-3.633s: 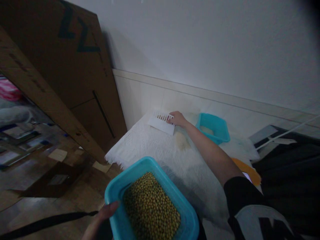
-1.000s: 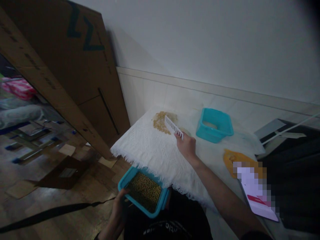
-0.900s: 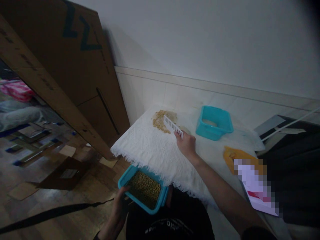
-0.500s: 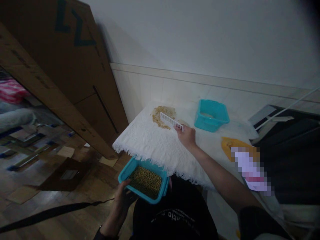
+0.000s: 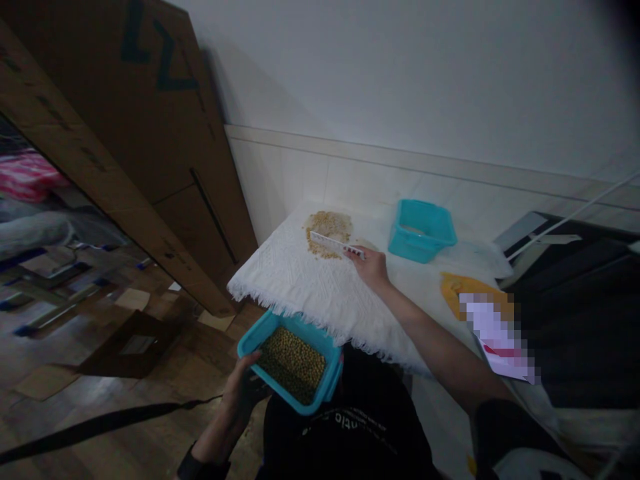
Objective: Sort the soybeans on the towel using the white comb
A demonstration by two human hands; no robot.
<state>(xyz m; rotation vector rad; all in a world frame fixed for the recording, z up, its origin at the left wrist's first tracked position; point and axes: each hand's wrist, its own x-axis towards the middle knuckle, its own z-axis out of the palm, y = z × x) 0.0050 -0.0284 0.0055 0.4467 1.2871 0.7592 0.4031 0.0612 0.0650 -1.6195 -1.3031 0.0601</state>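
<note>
My left hand [image 5: 243,383] grips the near left rim of a teal plastic basket [image 5: 332,389], thumb over the edge. Yellowish beans [image 5: 300,353] lie inside it, darker and greenish toward the near side. The basket is held below the fringed edge of a white cloth [image 5: 280,270] on the table. Over that cloth, my right hand [image 5: 371,265] is closed around one end of a white slotted plastic strip [image 5: 327,240]. The strip's far end reaches across a spread of loose yellowish beans [image 5: 327,220].
A second teal basket [image 5: 425,247] stands by the wall at the back right. Nearer me are an orange-yellow item [image 5: 453,290] and a pixelated white sheet [image 5: 493,333]. A tall cardboard box [image 5: 175,153] rises on the left; flattened cardboard [image 5: 125,347] lies on the floor.
The white strip has tilted so its slotted face shows less, and its far end has moved left and slightly nearer. The basket in my left hand has barely shifted.
</note>
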